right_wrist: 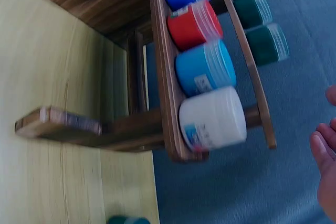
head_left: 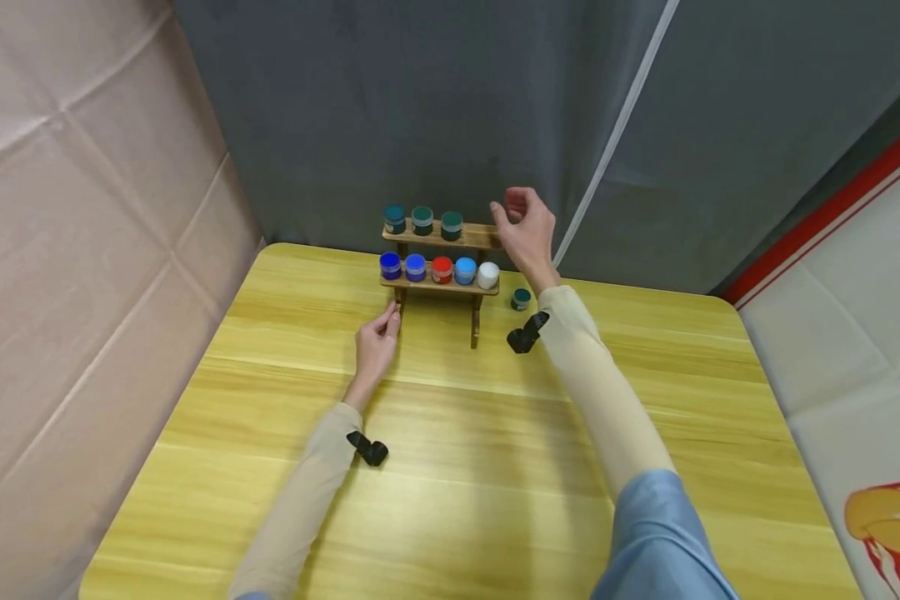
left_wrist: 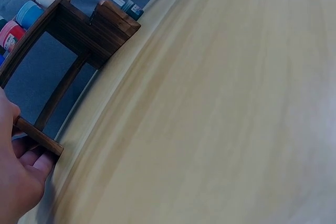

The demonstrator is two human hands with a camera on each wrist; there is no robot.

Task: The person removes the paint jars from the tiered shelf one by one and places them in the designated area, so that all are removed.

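Gripping the left leg of the wooden rack (head_left: 476, 321) with the left hand (head_left: 377, 342), thumb and fingers set on either side of the wood. Holding the right hand (head_left: 527, 229) up by the right end of the upper shelf (head_left: 480, 236) — fingers loosely bent, thumb parted from them, apart from the wood in the right wrist view. Has the rack near the back edge of the bench (head_left: 450, 467), left of that edge's middle. Along the lower shelf (head_left: 429, 286), left to right: a dark blue jar (head_left: 391, 267), a violet-blue jar (head_left: 416, 267), a red jar (head_left: 442, 270), a light blue jar (head_left: 465, 271) and a white jar (head_left: 488, 276). On the upper shelf, from its left end: a teal jar (head_left: 394, 220) and two dark green jars (head_left: 422, 221). On the bench near the back edge — just beside the rack's right side — a loose green jar (head_left: 521, 300), upright. Behind the back edge, a grey curtain (head_left: 390, 100) with a white strip (head_left: 619, 125).
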